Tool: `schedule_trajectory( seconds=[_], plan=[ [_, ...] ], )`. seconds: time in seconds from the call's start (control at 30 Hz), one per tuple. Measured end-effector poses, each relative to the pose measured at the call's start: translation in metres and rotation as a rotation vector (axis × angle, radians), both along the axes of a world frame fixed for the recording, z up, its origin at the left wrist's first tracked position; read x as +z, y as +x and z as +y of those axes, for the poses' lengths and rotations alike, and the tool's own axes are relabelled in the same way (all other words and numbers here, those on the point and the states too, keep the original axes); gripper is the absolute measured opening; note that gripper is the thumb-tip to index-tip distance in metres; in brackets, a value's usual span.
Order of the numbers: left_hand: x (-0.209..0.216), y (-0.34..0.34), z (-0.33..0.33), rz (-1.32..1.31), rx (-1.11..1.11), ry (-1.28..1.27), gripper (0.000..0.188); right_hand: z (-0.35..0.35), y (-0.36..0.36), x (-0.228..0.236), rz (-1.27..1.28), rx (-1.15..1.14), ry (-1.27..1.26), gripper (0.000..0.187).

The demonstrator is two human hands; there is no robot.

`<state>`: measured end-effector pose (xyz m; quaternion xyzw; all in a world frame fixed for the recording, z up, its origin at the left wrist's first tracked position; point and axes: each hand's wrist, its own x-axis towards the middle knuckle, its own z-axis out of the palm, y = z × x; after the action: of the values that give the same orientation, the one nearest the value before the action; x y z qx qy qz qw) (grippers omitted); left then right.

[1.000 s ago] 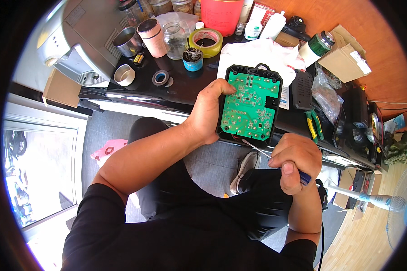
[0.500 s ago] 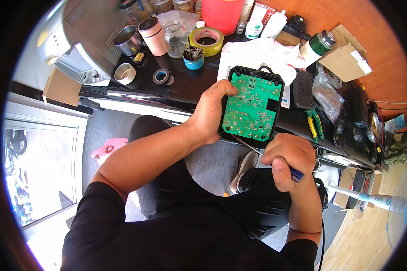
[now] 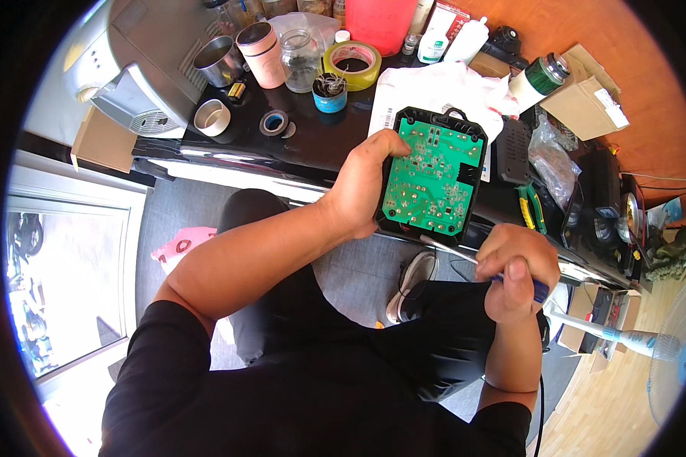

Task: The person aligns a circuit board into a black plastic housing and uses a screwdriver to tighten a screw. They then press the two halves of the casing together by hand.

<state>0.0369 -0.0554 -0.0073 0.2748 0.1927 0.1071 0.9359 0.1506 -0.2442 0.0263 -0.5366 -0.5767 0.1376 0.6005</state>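
Glossy black desk (image 3: 244, 156) beyond both hands. Held in left hand (image 3: 362, 186), with thumb over left edge: green rectangular circuit board (image 3: 434, 183) in black plastic casing (image 3: 434, 116), between both hands. Clenched in right hand (image 3: 514, 266): blue-handled, slim-shafted metal tool (image 3: 451, 250), with tip near casing's lower edge, contact unclear. Judged light, stiff, delicate across board face; best held by casing rim.

"With the circuit board (image 3: 431, 179) as clock centre, where did things sit?"

"It lay in its housing (image 3: 439, 119), left hand (image 3: 366, 183) at nine o'clock, right hand (image 3: 518, 266) at five with the screwdriver (image 3: 451, 250) in it."

"And on the desk (image 3: 312, 141)?"

"Glass jar (image 3: 301, 65) at ten, packing tape (image 3: 362, 81) at eleven, vacuum flask (image 3: 539, 82) between one and two, pliers (image 3: 527, 209) at four."
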Motion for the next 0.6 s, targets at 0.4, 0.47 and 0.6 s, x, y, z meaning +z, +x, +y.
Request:
schedule_trajectory(
  seconds=[0.4,0.47,0.6],
  plan=[
    [0.002,-0.001,-0.001,0.011,0.015,-0.007,0.042,0.008,-0.003,-0.006,-0.182,0.004,0.027,0.016],
    [0.001,-0.001,-0.001,0.010,0.013,-0.008,0.042,0.008,-0.003,-0.005,-0.185,0.021,0.026,0.015],
    [-0.001,-0.001,0.000,0.001,0.000,0.013,0.042,0.012,-0.002,-0.007,-0.213,0.045,0.043,0.014]
  ],
)
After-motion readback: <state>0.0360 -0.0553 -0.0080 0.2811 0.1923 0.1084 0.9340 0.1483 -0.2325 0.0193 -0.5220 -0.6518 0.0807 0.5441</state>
